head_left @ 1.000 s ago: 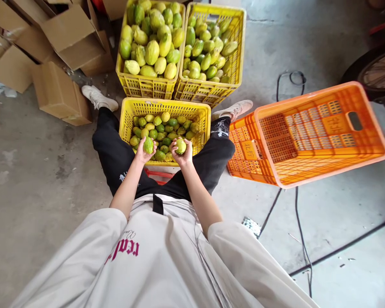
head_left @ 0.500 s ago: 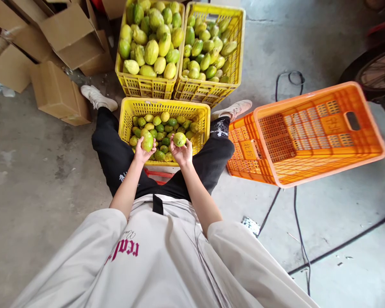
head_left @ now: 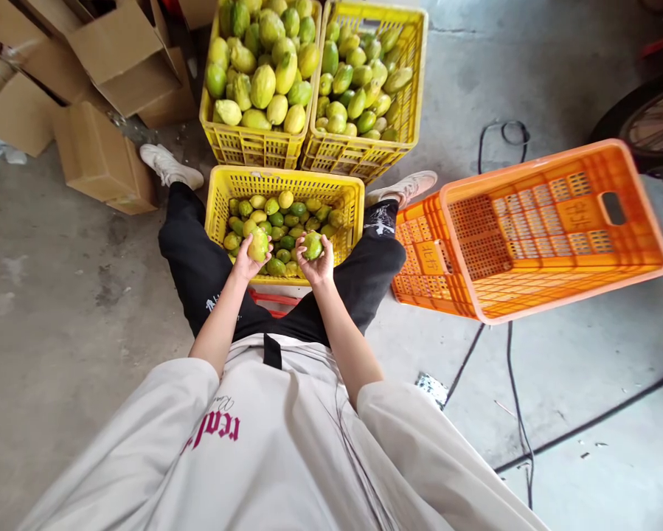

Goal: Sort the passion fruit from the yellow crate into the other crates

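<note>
My left hand (head_left: 245,262) is closed round a yellow-green lemon (head_left: 259,244), its fingers wrapped along the fruit's left and lower side. In my right hand (head_left: 322,267) sits a greener lemon (head_left: 312,245), gripped between thumb and fingers. Both hands are held over the near yellow crate (head_left: 287,177), which stands between my legs. Inside that crate lie many small green and yellow lemons (head_left: 276,220), partly covered by my hands.
Beyond it stand two yellow crates, a left one (head_left: 248,150) and a right one (head_left: 358,158), both holding lemons. An orange crate (head_left: 557,291) is on the right, cables (head_left: 516,398) on the floor. Cardboard boxes (head_left: 96,158) crowd the upper left; a wheel (head_left: 641,125) shows upper right.
Both lemons have turned in my hands; the right one now shows a greener side. My hands stay over the near crate, and the whole view has shifted slightly.
</note>
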Action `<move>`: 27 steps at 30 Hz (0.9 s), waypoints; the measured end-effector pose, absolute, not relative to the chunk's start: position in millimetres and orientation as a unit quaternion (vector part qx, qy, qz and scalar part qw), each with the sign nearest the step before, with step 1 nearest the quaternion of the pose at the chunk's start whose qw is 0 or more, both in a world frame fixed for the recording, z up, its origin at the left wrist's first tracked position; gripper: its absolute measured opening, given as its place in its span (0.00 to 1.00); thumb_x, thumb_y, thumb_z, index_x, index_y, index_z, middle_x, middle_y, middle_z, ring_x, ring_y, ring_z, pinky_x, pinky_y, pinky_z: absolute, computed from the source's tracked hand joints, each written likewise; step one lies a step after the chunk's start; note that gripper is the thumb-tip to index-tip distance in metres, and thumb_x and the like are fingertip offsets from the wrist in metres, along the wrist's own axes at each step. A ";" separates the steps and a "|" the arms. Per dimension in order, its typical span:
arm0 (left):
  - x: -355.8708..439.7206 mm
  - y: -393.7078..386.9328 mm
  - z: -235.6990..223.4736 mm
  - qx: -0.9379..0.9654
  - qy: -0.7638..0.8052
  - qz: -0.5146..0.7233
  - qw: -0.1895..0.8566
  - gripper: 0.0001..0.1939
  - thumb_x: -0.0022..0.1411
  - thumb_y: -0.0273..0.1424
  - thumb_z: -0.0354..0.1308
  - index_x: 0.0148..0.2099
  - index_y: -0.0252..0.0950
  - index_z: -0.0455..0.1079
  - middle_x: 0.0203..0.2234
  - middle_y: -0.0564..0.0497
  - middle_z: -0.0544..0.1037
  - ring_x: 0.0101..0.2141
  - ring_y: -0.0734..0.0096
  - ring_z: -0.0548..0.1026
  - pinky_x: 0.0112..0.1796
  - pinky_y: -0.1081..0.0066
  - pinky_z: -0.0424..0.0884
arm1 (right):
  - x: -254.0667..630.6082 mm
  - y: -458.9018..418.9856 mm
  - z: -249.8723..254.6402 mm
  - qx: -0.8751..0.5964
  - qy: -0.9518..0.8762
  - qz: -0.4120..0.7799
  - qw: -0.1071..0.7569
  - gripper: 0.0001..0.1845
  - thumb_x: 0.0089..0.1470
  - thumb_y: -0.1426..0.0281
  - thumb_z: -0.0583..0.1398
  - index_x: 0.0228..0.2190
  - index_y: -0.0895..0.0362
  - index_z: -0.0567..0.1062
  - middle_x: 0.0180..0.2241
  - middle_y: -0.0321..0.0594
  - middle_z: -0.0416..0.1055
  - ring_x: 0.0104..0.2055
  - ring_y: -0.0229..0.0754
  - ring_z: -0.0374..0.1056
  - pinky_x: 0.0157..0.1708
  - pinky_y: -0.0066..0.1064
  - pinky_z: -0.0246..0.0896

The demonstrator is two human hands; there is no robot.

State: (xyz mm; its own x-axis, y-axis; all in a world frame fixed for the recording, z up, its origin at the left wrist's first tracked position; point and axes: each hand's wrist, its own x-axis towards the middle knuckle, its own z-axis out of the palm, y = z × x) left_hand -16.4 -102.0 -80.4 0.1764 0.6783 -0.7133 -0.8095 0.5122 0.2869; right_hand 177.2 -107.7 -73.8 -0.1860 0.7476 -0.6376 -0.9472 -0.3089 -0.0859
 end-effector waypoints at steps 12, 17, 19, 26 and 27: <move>-14.8 -102.2 -83.4 -0.097 0.423 0.477 0.765 0.21 0.79 0.39 0.47 0.61 0.34 0.73 0.38 0.42 0.82 0.37 0.65 0.82 0.34 0.72 0.78 | 172.1 -106.5 -68.5 -0.327 0.143 0.738 0.573 0.11 0.69 0.64 0.54 0.41 0.53 0.75 0.35 0.40 0.80 0.44 0.44 0.80 0.42 0.38 0.83; -16.4 -104.3 -81.4 -0.096 0.426 0.466 0.770 0.16 0.77 0.33 0.53 0.61 0.37 0.74 0.34 0.48 0.78 0.31 0.72 0.77 0.27 0.80 0.74 | 172.7 -107.1 -75.4 -0.335 0.137 0.744 0.562 0.08 0.65 0.61 0.64 0.37 0.51 0.74 0.31 0.33 0.78 0.33 0.37 0.76 0.36 0.30 0.80; -16.6 -105.7 -83.2 -0.085 0.425 0.461 0.774 0.18 0.74 0.30 0.56 0.63 0.40 0.72 0.36 0.48 0.79 0.34 0.72 0.80 0.28 0.80 0.74 | 174.1 -107.3 -77.6 -0.325 0.151 0.744 0.564 0.05 0.63 0.65 0.64 0.37 0.51 0.74 0.33 0.34 0.79 0.35 0.38 0.78 0.38 0.32 0.81; -14.1 -105.8 -86.5 -0.068 0.449 0.426 0.782 0.15 0.73 0.28 0.57 0.59 0.37 0.74 0.35 0.48 0.81 0.28 0.74 0.77 0.27 0.79 0.72 | 176.7 -107.7 -77.1 -0.288 0.152 0.773 0.545 0.03 0.64 0.70 0.60 0.37 0.51 0.74 0.33 0.33 0.78 0.33 0.36 0.74 0.28 0.23 0.75; -13.8 -105.2 -85.5 -0.069 0.446 0.432 0.781 0.15 0.73 0.29 0.57 0.59 0.37 0.74 0.34 0.49 0.80 0.27 0.75 0.77 0.26 0.80 0.71 | 176.1 -107.9 -75.7 -0.292 0.144 0.772 0.546 0.04 0.64 0.71 0.59 0.37 0.51 0.74 0.33 0.33 0.78 0.33 0.36 0.74 0.28 0.24 0.75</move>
